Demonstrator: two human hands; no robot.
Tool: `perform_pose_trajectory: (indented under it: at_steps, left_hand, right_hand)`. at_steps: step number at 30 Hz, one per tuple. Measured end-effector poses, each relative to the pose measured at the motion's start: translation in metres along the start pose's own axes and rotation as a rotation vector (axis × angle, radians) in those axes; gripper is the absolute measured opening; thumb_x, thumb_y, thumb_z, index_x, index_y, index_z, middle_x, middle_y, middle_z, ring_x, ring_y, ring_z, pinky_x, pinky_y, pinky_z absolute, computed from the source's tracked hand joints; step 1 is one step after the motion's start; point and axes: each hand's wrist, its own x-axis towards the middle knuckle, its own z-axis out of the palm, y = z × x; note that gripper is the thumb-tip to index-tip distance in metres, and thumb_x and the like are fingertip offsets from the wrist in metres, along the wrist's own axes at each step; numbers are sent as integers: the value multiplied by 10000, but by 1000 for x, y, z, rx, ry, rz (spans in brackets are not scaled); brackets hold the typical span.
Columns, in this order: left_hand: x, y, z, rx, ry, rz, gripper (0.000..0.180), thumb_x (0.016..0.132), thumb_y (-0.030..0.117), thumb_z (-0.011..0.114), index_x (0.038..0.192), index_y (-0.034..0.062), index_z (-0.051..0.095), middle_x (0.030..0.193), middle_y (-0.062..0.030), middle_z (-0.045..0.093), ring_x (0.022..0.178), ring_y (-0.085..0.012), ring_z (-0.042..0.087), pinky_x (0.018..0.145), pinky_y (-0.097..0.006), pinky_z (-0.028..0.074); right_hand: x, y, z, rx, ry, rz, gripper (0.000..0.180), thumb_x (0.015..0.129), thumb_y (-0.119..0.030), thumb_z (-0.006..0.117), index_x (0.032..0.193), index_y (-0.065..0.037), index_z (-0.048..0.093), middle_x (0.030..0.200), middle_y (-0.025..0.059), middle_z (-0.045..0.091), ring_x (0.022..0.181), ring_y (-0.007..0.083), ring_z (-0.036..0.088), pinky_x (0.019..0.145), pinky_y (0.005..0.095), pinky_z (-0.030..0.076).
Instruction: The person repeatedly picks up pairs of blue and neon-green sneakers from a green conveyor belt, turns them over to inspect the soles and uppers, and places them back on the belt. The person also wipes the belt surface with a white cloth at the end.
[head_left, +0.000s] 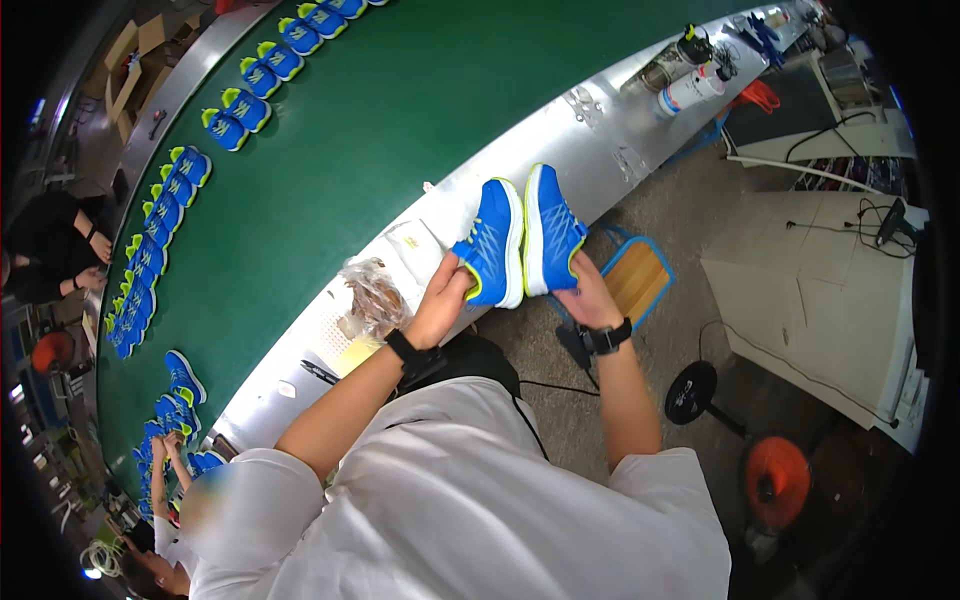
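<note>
A blue sneaker [488, 235] with lime lining and laces is in my left hand [437, 303], which is closed around its heel end. My right hand [592, 296] grips a second blue sneaker [553, 232] in the same way, with part of the fingers hidden behind it. Both shoes are raised near the metal table edge, toes pointing away from me. Their white soles face each other, touching or nearly so. Close to my left forearm, a clear plastic bag [372, 300] with brown contents lies on the metal ledge.
Rows of blue sneakers [150, 245] stand on the green belt [400, 90]. A white bottle [690, 92] is at the ledge's far right. A pen [320, 371] lies on the ledge. A wooden stool [638, 280] stands on the floor. Co-workers [60, 245] are at the left.
</note>
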Motion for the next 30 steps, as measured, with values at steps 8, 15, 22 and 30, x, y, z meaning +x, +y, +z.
perform_pose_trajectory:
  at_steps: [8,15,22,30]
  left_hand:
    - [-119,62,-69,-340,65,330,587,877,36,408,1436,95,236,1382,-63,368,1246,-163,397,1004,-306,357]
    - [-218,59,-159,583,704,1093,599,696,-95,627,1234,95,447,1226,-124,340,1122,-214,413,924,-301,370]
    - [-301,67,-210,70,743,983,649,733,10,670,1315,81,393,1139,-97,440,1060,-199,490,921,-318,410]
    - [-360,54,-249,-547,464,685,647,804,2,539,1386,86,269,1233,-104,469,1125,-186,498,971,-312,417]
  right_hand:
    - [-24,-67,165,256,-152,55,535,883,-28,402,1410,-45,307,1248,47,482,1054,126,501,901,259,405]
    - [-39,-68,291,-782,-187,-1002,776,742,56,571,1445,-35,256,1254,205,444,1120,341,494,949,356,411]
    - [-59,-54,402,-438,-418,-605,653,840,-45,536,1433,-7,267,1275,165,466,1154,247,483,979,323,383]
    - [-68,-16,435,-13,-541,94,427,879,-93,447,1300,-19,438,1215,81,503,1103,148,505,922,260,409]
